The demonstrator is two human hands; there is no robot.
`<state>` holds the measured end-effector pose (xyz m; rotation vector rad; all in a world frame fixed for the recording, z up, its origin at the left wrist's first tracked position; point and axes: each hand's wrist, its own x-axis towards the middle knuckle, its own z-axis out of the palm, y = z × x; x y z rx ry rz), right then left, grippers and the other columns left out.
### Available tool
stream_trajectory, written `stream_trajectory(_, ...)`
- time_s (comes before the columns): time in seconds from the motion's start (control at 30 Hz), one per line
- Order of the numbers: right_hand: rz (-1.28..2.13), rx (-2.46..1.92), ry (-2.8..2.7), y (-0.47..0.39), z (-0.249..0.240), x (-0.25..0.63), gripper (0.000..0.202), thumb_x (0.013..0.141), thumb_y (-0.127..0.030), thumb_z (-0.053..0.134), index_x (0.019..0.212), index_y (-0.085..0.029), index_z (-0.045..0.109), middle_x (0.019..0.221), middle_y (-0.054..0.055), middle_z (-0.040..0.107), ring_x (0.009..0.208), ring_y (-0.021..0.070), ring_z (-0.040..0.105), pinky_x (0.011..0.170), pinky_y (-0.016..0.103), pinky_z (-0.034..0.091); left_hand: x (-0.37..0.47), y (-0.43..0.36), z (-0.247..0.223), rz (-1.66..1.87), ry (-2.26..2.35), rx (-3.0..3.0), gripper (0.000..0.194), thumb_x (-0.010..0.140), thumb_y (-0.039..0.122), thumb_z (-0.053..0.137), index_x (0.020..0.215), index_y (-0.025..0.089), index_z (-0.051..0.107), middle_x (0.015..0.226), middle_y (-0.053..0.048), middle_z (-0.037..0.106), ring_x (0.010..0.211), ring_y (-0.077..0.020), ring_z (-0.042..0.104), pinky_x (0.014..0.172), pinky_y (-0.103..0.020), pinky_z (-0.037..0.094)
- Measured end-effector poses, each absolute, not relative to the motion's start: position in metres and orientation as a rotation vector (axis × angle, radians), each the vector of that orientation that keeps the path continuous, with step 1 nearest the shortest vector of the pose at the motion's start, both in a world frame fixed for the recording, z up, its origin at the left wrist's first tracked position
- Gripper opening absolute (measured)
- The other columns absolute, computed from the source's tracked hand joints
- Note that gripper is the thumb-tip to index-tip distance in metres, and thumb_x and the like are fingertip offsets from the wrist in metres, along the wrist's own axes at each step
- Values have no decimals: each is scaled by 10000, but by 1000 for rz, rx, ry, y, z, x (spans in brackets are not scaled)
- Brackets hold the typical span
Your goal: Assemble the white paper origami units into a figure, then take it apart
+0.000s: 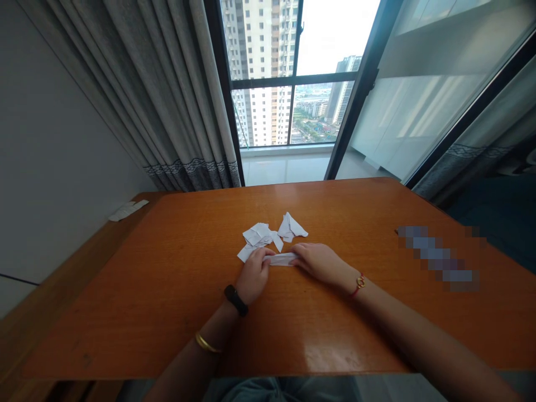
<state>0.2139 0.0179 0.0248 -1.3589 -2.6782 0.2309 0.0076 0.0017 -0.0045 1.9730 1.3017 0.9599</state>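
Note:
Between my two hands a narrow, folded strip of white paper [282, 259] lies level, close above or on the wooden table [167, 290]. My left hand [253, 274] pinches its left end, and my right hand [320, 262] grips the right end. Just beyond the strip is a loose pile of white paper pieces [257, 234], partly behind my left fingers. A folded, pointed white paper piece [290, 226] sits to the right of that pile. The fingertips partly cover both ends of the strip.
At the table's far left edge lies a crumpled white paper [128, 210]. A blurred-out object [435, 257] is on the right side of the table. Grey curtains [167, 89] and a window stand behind the far edge.

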Motion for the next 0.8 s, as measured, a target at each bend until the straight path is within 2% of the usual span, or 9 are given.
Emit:
stream_trajectory(0.13, 312, -1364, -2579, 13, 15, 221, 174, 944, -263, 424, 936, -169, 571, 892, 75, 620, 776, 185, 588, 685, 276, 424, 8, 2, -7, 960, 1278, 2003, 219, 828, 82, 436, 991, 184, 540, 1009, -52, 594, 991, -198, 537, 912, -364, 422)
stream_trajectory(0.27, 466, -1234, -2359, 11, 1, 216, 174, 942, -240, 420, 1016, -169, 560, 996, 88, 570, 844, 173, 566, 773, 293, 454, 9, 2, -8, 972, 1310, 1988, 204, 816, 72, 442, 945, 186, 551, 972, -46, 605, 953, -194, 548, 882, -355, 433)
stream_trajectory(0.53, 574, -1135, -2152, 16, -9, 222, 157, 906, -250, 497, 920, -188, 641, 880, 56, 610, 817, 172, 563, 754, 297, 459, 3, 4, -8, 1012, 1367, 1956, 181, 788, 86, 509, 878, 197, 620, 906, -18, 652, 888, -176, 587, 826, -318, 460)
stream_trajectory(0.67, 685, -1196, -2061, 17, -9, 217, 134, 875, -257, 546, 893, -188, 660, 869, 41, 651, 804, 164, 586, 752, 282, 453, 4, 1, -5, 977, 1401, 2034, 204, 790, 109, 515, 935, 204, 621, 951, -30, 660, 923, -184, 593, 853, -329, 469)
stream_trajectory(0.73, 745, -1220, -2041, 21, -7, 213, 133, 859, -268, 567, 896, -190, 669, 867, 34, 670, 798, 161, 598, 746, 275, 451, 6, -3, 2, 959, 1482, 2179, 265, 792, 143, 537, 1039, 216, 601, 1076, -52, 633, 1042, -214, 555, 962, -394, 415)
stream_trajectory(0.8, 725, -1252, -2055, 28, -3, 209, 145, 852, -273, 571, 907, -189, 676, 884, 38, 678, 811, 166, 601, 759, 278, 445, 9, -3, 12, 875, 1599, 2358, 384, 790, 200, 575, 1171, 249, 554, 1272, -72, 539, 1207, -265, 446, 1078, -509, 258)
